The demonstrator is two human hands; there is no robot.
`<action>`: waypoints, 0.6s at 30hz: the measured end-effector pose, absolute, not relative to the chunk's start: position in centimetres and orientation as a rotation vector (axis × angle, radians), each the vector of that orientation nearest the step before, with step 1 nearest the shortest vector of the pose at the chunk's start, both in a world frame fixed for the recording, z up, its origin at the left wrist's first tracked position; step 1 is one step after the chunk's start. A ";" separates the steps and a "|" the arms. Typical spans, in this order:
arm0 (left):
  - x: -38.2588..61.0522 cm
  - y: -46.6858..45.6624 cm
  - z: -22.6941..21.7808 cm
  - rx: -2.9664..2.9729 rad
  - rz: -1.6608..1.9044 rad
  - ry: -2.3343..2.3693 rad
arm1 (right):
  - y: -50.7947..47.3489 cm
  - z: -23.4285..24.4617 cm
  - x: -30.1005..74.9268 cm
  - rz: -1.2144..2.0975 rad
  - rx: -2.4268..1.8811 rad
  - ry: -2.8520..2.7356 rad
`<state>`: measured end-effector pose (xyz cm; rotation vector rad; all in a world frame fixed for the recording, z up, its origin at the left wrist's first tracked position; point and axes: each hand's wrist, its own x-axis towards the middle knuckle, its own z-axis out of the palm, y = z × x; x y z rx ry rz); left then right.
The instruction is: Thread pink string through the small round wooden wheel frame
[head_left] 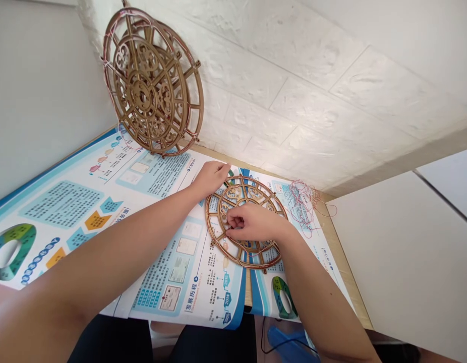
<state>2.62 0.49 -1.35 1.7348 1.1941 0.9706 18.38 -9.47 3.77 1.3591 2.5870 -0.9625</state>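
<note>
A round brown openwork wooden disc [218,232] lies flat on a printed blue poster [85,201] that covers the table. My left hand [211,177] rests on the disc's far left rim, fingers curled down onto it. My right hand [252,223] sits over the disc's middle, fingers pinched together on a small part of the fretwork or a thread that I cannot make out. A tangle of thin red thread [303,204] lies just right of the disc.
A larger stack of similar brown openwork wheels [152,83] leans upright against the white brick-pattern wall [294,75] at the back left. The table's wooden edge [347,272] runs along the right. A white panel [407,262] stands to the right.
</note>
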 end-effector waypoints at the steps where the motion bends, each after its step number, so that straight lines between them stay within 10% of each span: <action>1: 2.6 0.5 -1.4 1.735 0.971 1.191 | -9.5 3.8 18.4 -0.965 1.357 2.591; 18: 2.7 0.5 -1.6 1.751 0.977 1.194 | -9.5 3.7 18.2 -0.886 1.378 2.592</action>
